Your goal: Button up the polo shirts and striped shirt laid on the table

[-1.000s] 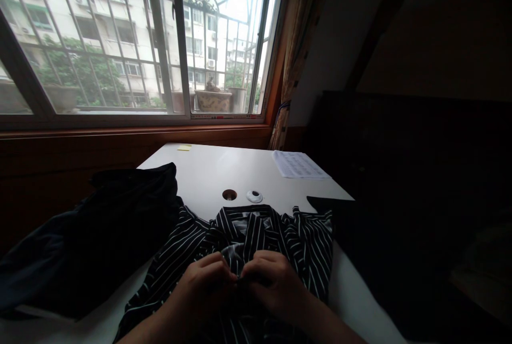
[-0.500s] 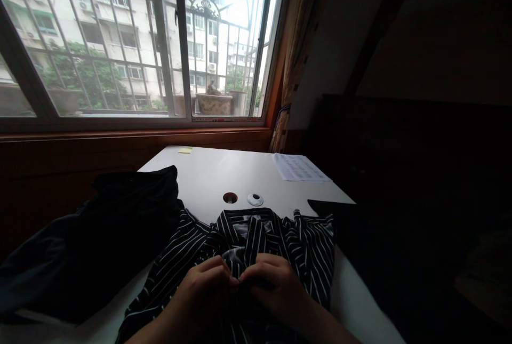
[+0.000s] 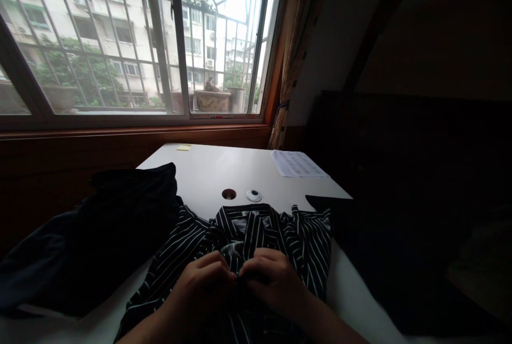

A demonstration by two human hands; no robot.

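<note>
A black shirt with white stripes (image 3: 314,250) lies spread on the white table, its collar toward the window. Over the front of the shirt, my left hand (image 3: 202,282) is closed, with thumb and fingers pinching the cloth. My right hand (image 3: 276,280) pinches the same front edge from the other side, and the fingertips of both hands nearly meet. Whether a button sits between the fingers is too dark and too small to make out. Part of the shirt's lower front is hidden under my hands and forearms.
Dark folded clothing (image 3: 120,226) is heaped at the left. Printed sheets (image 3: 298,164) lie at the table's (image 3: 216,168) back right, a yellow sticky note (image 3: 184,148) at the back left. A cable hole (image 3: 229,194) and its white cover (image 3: 254,195) are beyond the collar. Dark cloth hangs at right.
The view has shifted slightly, so everything sits a little higher and further left. Both hands keep their pinch on the shirt front, almost unmoved.
</note>
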